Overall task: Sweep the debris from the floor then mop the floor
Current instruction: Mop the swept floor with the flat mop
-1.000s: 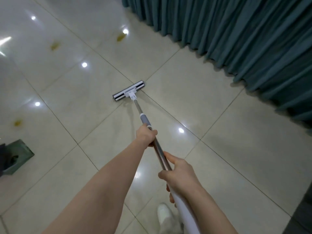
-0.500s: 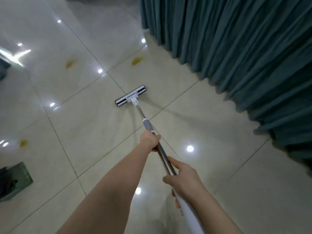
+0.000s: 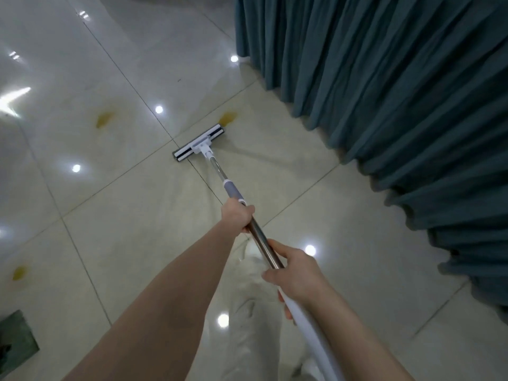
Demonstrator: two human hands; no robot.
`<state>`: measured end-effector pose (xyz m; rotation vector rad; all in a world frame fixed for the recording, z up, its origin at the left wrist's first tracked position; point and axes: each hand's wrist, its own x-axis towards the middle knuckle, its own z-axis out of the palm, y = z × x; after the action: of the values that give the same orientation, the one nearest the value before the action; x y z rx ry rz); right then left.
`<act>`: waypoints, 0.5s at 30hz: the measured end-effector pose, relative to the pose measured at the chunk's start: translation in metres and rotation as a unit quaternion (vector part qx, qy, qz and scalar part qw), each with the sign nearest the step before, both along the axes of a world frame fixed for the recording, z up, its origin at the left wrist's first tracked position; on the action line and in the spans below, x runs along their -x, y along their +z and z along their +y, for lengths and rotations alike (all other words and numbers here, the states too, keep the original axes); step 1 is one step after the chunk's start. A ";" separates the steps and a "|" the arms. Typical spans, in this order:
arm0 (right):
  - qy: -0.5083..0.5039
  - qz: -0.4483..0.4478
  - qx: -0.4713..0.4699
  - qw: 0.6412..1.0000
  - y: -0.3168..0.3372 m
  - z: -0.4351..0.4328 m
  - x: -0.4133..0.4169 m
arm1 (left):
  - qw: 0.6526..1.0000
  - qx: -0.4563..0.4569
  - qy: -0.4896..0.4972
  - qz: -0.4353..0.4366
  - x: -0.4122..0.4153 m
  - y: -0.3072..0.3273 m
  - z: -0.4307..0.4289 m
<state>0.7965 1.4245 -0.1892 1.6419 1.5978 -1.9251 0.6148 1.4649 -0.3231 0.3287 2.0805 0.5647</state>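
Observation:
I hold a flat mop by its long metal handle (image 3: 259, 239). Its white and black mop head (image 3: 198, 144) lies flat on the glossy cream tiled floor (image 3: 316, 193), its right end touching a yellow stain (image 3: 228, 118). My left hand (image 3: 237, 217) grips the handle just below the grey sleeve. My right hand (image 3: 295, 276) grips it lower, where the metal meets the white end. Two more yellow stains mark the floor, one at the upper left (image 3: 104, 120) and one at the far left (image 3: 19, 272).
A teal pleated curtain (image 3: 398, 92) hangs along the right side, its hem on the floor. A dark green object (image 3: 16, 339) sits at the lower left edge. My light trouser leg (image 3: 247, 312) shows below my arms. Ceiling lights reflect on the tiles.
The mop head has slid forward across the tile joint to the yellow stain near the curtain. The view has swung toward the curtain, and my leg has come into view.

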 end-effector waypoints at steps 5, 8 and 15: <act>-0.016 0.005 0.015 1.000 -0.004 0.094 0.103 | 1.000 -0.004 0.012 -0.006 0.103 -0.004 0.096; -0.028 0.019 0.024 0.999 -0.008 0.148 0.162 | 1.000 -0.011 0.017 0.001 0.164 -0.006 0.151; -0.019 0.022 0.020 0.999 -0.031 0.239 0.236 | 0.998 -0.028 0.055 0.002 0.241 -0.025 0.242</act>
<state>0.5601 1.6633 -0.2206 1.6376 1.5443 -2.0110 0.3734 1.7067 -0.3486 0.2491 2.0993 0.6903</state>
